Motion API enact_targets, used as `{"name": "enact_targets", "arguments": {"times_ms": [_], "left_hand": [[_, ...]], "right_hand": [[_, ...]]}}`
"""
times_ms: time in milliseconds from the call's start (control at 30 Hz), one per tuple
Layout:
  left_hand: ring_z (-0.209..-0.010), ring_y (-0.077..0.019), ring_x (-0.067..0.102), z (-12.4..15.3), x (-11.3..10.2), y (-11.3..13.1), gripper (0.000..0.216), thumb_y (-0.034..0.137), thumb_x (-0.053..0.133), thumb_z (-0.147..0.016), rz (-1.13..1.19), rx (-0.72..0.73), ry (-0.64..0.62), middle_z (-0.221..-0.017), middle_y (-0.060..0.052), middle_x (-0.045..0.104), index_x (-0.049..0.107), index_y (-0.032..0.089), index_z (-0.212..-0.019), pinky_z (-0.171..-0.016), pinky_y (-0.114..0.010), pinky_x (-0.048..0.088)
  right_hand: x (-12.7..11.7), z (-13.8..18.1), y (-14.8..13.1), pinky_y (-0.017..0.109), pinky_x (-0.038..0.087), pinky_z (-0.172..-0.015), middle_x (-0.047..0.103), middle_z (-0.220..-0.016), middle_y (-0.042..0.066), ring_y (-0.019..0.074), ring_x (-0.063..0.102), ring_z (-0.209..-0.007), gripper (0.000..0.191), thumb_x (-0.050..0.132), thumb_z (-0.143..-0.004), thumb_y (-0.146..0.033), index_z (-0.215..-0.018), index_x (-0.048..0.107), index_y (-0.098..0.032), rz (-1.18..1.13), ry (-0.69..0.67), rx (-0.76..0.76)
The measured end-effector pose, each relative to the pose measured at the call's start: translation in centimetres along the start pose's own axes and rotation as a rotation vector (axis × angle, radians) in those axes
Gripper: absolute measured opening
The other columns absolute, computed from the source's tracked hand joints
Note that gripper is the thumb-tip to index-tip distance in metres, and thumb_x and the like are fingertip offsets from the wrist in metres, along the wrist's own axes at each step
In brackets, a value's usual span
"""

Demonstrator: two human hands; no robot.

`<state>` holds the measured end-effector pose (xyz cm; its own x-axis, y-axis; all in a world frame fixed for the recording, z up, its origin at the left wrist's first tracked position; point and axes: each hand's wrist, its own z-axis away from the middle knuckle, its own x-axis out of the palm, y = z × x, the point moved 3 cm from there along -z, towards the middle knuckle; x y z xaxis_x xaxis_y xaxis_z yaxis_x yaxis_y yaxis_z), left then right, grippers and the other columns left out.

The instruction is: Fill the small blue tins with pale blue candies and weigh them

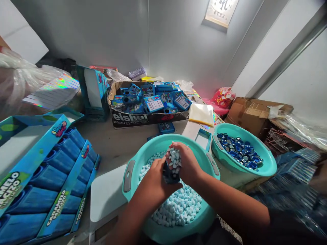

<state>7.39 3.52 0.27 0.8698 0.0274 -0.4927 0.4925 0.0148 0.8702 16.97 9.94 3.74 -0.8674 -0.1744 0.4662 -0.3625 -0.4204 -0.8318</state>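
Over a teal basin (133,163) full of small pale-blue candies (178,204), both my hands meet. My left hand (153,180) is closed round a small dark blue container (168,177) held upright. My right hand (186,163) is cupped, closed on a heap of the candies (174,160) right above the container's mouth.
A second teal basin (265,166) with dark blue caps (240,149) stands at the right. Blue display trays (51,183) of containers lie at the left. A cardboard box (143,117) of blue packs sits behind. A white scale (107,194) is under the near basin.
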Motion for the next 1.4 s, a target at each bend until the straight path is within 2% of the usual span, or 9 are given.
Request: {"name": "enact_targets", "arguments": {"times_ms": [167, 367, 667, 933, 1000, 1100, 1200, 1300, 1400], "left_hand": [[-0.108, -0.0300, 0.061, -0.2, -0.2, -0.3, 0.076, 0.037, 0.082, -0.061, -0.054, -0.010, -0.007, -0.118, -0.008, 0.059, 0.052, 0.027, -0.131, -0.093, -0.041, 0.051], [-0.131, -0.0325, 0.047, 0.0, -0.2, -0.7, 0.095, 0.038, 0.081, -0.065, -0.031, 0.019, 0.018, -0.143, -0.011, 0.048, 0.035, 0.026, -0.147, -0.108, -0.044, 0.043], [-0.125, -0.0291, 0.051, 0.0, -0.8, -0.2, 0.075, 0.034, 0.078, -0.067, -0.004, 0.050, -0.002, -0.131, -0.008, 0.056, 0.050, 0.026, -0.136, -0.105, -0.042, 0.045], [-0.121, -0.0317, 0.054, 0.1, -1.0, -0.1, 0.077, 0.036, 0.081, -0.064, 0.036, -0.054, 0.027, -0.131, -0.010, 0.057, 0.048, 0.022, -0.132, -0.104, -0.046, 0.044], [-0.122, -0.0323, 0.054, 0.3, -1.1, -0.3, 0.077, 0.039, 0.081, -0.064, 0.002, -0.083, 0.065, -0.132, -0.010, 0.057, 0.048, 0.023, -0.132, -0.104, -0.047, 0.044], [-0.125, -0.0295, 0.053, 0.5, -1.4, -0.5, 0.073, 0.037, 0.080, -0.065, -0.028, -0.050, 0.150, -0.134, -0.008, 0.055, 0.049, 0.025, -0.130, -0.106, -0.043, 0.043], [-0.126, -0.0259, 0.052, 0.5, -1.9, -0.5, 0.069, 0.036, 0.078, -0.068, -0.033, -0.011, 0.213, -0.133, -0.006, 0.054, 0.049, 0.027, -0.130, -0.107, -0.039, 0.043], [-0.125, -0.0242, 0.052, 0.4, -2.1, -0.4, 0.069, 0.036, 0.079, -0.068, -0.021, 0.000, 0.231, -0.132, -0.005, 0.053, 0.049, 0.027, -0.130, -0.108, -0.038, 0.042], [-0.123, -0.0235, 0.053, 0.4, -2.1, 0.0, 0.064, 0.033, 0.078, -0.068, -0.013, 0.019, 0.234, -0.129, -0.005, 0.054, 0.051, 0.027, -0.126, -0.107, -0.038, 0.043]], "right_hand": [[-0.5, -0.1, 1.2, 0.024, 0.042, -0.052, 0.058, -0.061, -0.003, 0.0116, 0.051, -0.053, 0.018, 0.068, -0.071, -0.034, -0.071, 0.059, -0.019, 0.111, 0.020, -0.159], [-0.6, 0.3, 1.7, 0.026, 0.046, -0.062, 0.055, -0.058, -0.003, 0.0148, 0.055, -0.062, 0.017, 0.062, -0.073, -0.032, -0.064, 0.053, -0.020, 0.174, -0.063, -0.196], [-0.6, 0.8, 1.4, 0.029, 0.049, -0.070, 0.061, -0.064, 0.000, 0.0182, 0.060, -0.072, 0.015, 0.061, -0.074, -0.033, -0.065, 0.058, -0.021, 0.298, -0.139, -0.243], [-1.1, 0.2, 0.6, 0.033, 0.049, -0.086, 0.071, -0.089, 0.005, 0.0206, 0.063, -0.090, 0.018, 0.057, -0.080, -0.030, -0.068, 0.065, -0.018, 0.317, -0.174, -0.345], [-2.0, 0.1, -0.4, 0.035, 0.048, -0.089, 0.071, -0.094, 0.005, 0.0214, 0.063, -0.095, 0.021, 0.057, -0.083, -0.035, -0.075, 0.066, -0.018, 0.470, -0.115, -0.375], [-3.8, 1.2, -1.6, 0.041, 0.044, -0.099, 0.069, -0.108, 0.008, 0.0240, 0.060, -0.106, 0.030, 0.055, -0.088, -0.044, -0.098, 0.068, -0.020, 0.959, -0.118, -0.356], [-5.6, 3.6, -0.5, 0.052, 0.028, -0.113, 0.045, -0.147, 0.020, 0.0346, 0.039, -0.136, 0.073, 0.061, -0.083, -0.059, -0.138, 0.051, -0.014, 1.510, -0.356, -0.137], [-7.2, 5.6, 2.1, 0.059, 0.016, -0.117, 0.011, -0.160, 0.025, 0.0421, 0.012, -0.147, 0.117, 0.064, -0.070, -0.075, -0.155, 0.022, -0.006, 1.792, -0.622, 0.048], [-8.1, 4.5, 3.9, 0.062, 0.016, -0.116, 0.013, -0.159, 0.027, 0.0447, 0.014, -0.146, 0.117, 0.062, -0.072, -0.076, -0.155, 0.021, -0.004, 1.931, -0.685, -0.027]]}}
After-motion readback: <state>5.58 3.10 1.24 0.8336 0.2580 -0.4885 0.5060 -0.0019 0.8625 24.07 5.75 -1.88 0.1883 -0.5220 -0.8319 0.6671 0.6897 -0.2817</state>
